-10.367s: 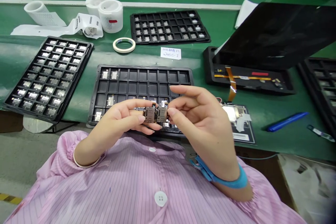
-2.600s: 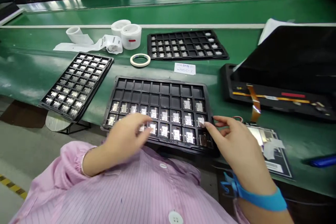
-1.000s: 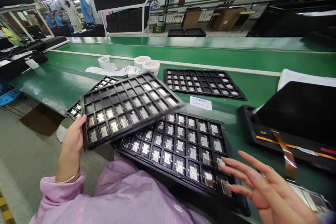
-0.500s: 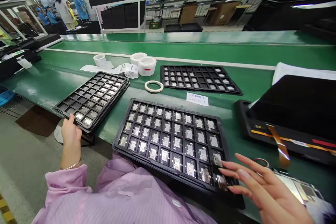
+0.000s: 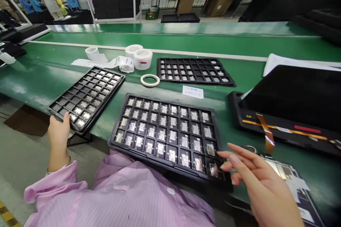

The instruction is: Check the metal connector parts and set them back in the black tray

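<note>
My left hand (image 5: 59, 133) grips the near corner of a black compartment tray (image 5: 62, 101), thumb on top and fingers underneath. Small silver components fill part of that tray's pockets; others are bare black. In front of my body lies a second black tray (image 5: 216, 133), with a component in each pocket I can see. Beside its right edge is my right hand (image 5: 255, 173), fingers stretched and slightly bent, nothing visible in them. The fingertips are close to the rightmost components (image 5: 214, 169); whether they touch the tray I cannot tell.
A third, partly filled tray (image 5: 198, 66) lies farther back, with a handwritten label (image 5: 193, 92) before it. Left of it are a tape ring (image 5: 150, 80) and white label rolls (image 5: 143, 59). A black panel (image 5: 301, 103) with a ribbon cable (image 5: 266, 133) stands right. People work in the background.
My view has shifted, so the trays appear farther left and higher. The right hand's lower fingers have curled in a little beside the middle tray. My left hand keeps its hold on the left tray.
</note>
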`<state>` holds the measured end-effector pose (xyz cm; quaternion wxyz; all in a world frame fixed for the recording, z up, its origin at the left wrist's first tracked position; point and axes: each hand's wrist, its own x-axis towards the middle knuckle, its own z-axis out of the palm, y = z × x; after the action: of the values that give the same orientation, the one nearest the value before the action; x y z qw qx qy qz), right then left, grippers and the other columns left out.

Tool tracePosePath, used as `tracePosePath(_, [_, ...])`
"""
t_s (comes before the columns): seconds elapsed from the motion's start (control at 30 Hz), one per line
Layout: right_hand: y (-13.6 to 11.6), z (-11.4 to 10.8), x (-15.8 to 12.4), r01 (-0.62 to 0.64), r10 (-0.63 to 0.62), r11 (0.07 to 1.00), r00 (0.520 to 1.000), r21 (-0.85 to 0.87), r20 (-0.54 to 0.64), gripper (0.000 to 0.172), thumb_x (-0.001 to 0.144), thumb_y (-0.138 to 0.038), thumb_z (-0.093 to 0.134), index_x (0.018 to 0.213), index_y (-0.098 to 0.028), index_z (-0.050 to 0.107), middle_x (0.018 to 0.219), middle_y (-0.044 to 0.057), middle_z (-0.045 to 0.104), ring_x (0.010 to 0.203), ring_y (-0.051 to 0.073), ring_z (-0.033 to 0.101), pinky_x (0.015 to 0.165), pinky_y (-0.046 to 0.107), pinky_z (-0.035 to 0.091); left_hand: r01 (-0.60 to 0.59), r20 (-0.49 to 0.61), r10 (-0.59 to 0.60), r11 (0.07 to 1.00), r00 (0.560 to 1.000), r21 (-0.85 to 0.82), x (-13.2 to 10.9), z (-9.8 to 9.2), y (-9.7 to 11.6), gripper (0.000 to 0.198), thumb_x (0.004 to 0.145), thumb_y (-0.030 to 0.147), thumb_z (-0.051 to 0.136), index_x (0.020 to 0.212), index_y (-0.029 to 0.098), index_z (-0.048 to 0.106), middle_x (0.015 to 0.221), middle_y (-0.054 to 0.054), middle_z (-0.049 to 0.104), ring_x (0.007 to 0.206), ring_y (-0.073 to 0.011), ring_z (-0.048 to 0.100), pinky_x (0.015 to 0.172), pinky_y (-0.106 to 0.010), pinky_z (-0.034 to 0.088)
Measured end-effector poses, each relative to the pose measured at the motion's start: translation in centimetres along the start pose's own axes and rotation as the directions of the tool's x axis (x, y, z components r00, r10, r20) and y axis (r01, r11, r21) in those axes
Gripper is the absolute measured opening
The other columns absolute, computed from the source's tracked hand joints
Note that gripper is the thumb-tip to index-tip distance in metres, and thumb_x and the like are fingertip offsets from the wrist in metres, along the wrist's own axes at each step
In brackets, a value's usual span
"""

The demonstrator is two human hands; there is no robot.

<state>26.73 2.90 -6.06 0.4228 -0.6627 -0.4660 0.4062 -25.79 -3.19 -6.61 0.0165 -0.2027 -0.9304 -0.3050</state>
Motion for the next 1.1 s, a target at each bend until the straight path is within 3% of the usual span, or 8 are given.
tracePosePath(0.13, [1.0,-0.4,0.8,0.084,-0.112,0.935,0.992,-0.345,-0.061,0.047,0.078,-0.057,0.06,0.108,-0.021,0.066,0.095,0.011,0.07,0.075,0.027,0.062,0.064,0.04,0.048,0.045,-0.004,-0.045,0.988,0.999,0.151,-2.8,-1.2,1.7,0.066,0.086,0.057,0.056,0.128,0.005,0.055,0.107,-0.031,0.066,0.114,-0.057,0.057,0.088,-0.073,0.041])
tracePosePath(0.23, [2.1,-0.3,1.3,0.176,-0.204,0.801,0.979,-0.572,0.015,0.044,0.083,-0.055,0.052,0.103,-0.019,0.067,0.084,0.01,0.065,0.08,0.03,0.061,0.078,0.046,0.047,-0.224,-0.03,0.229,0.968,0.973,0.114,-6.4,-1.2,4.3,0.068,0.095,0.057,0.045,0.147,0.013,0.046,0.098,-0.018,0.07,0.104,-0.0454,0.065,0.088,-0.063,0.047])
tracePosePath(0.3, [2.7,0.0,1.5,0.207,-0.229,0.775,0.973,-0.597,0.04,0.045,0.084,-0.056,0.051,0.102,-0.018,0.067,0.082,0.01,0.062,0.084,0.031,0.059,0.08,0.047,0.047,-0.5,0.076,0.498,0.866,0.864,0.004,-8.7,-0.1,6.1,0.056,0.097,0.05,0.044,0.138,0.016,0.059,0.1,-0.015,0.072,0.095,-0.0352,0.068,0.088,-0.052,0.051])
tracePosePath(0.37, [3.2,0.3,1.5,0.225,-0.259,0.77,0.965,-0.597,0.03,0.048,0.085,-0.057,0.05,0.102,-0.017,0.067,0.082,0.009,0.06,0.084,0.03,0.058,0.078,0.046,0.047,-0.67,0.235,0.666,0.738,0.708,-0.073,-10.4,1.7,7.4,0.05,0.098,0.045,0.042,0.124,0.012,0.069,0.114,-0.019,0.07,0.105,-0.0343,0.066,0.096,-0.049,0.05])
tracePosePath(0.47, [3.3,0.6,1.1,0.265,-0.321,0.761,0.947,-0.592,0.012,0.046,0.088,-0.056,0.05,0.102,-0.016,0.069,0.08,0.008,0.058,0.077,0.027,0.056,0.073,0.043,0.046,-0.731,0.337,0.712,0.676,0.616,-0.093,-11.7,4.2,8.1,0.049,0.099,0.04,0.039,0.115,0.008,0.073,0.131,-0.024,0.064,0.123,-0.0387,0.057,0.106,-0.052,0.044])
tracePosePath(0.77, [2.0,1.6,-0.7,0.247,-0.284,0.925,0.954,-0.288,-0.095,0.031,0.09,-0.043,0.056,0.108,-0.021,0.067,0.104,0.01,0.064,0.087,0.024,0.061,0.073,0.039,0.05,-0.659,0.285,0.698,0.715,0.657,-0.233,-12.1,5.3,7.4,0.043,0.096,0.039,0.046,0.116,0.012,0.072,0.134,-0.017,0.065,0.127,-0.033,0.057,0.112,-0.05,0.042])
tracePosePath(0.93, [2.9,2.1,0.1,0.258,-0.365,0.822,0.923,-0.507,-0.123,0.044,0.089,-0.045,0.054,0.118,-0.014,0.066,0.114,0.016,0.06,0.104,0.03,0.058,0.097,0.05,0.046,-0.512,0.282,0.621,0.773,0.731,-0.375,-12.3,5.0,7.3,0.038,0.093,0.039,0.057,0.119,0.016,0.072,0.134,-0.012,0.066,0.12,-0.0296,0.063,0.102,-0.045,0.051])
tracePosePath(1.1, [3.9,2.1,0.8,0.241,-0.349,0.827,0.928,-0.508,-0.128,0.044,0.09,-0.048,0.051,0.113,-0.015,0.069,0.109,0.016,0.062,0.1,0.03,0.058,0.095,0.05,0.047,-0.323,0.332,0.554,0.773,0.764,-0.547,-12.5,3.6,7.5,0.037,0.089,0.039,0.066,0.121,0.022,0.073,0.138,-0.006,0.064,0.117,-0.0273,0.065,0.093,-0.038,0.056])
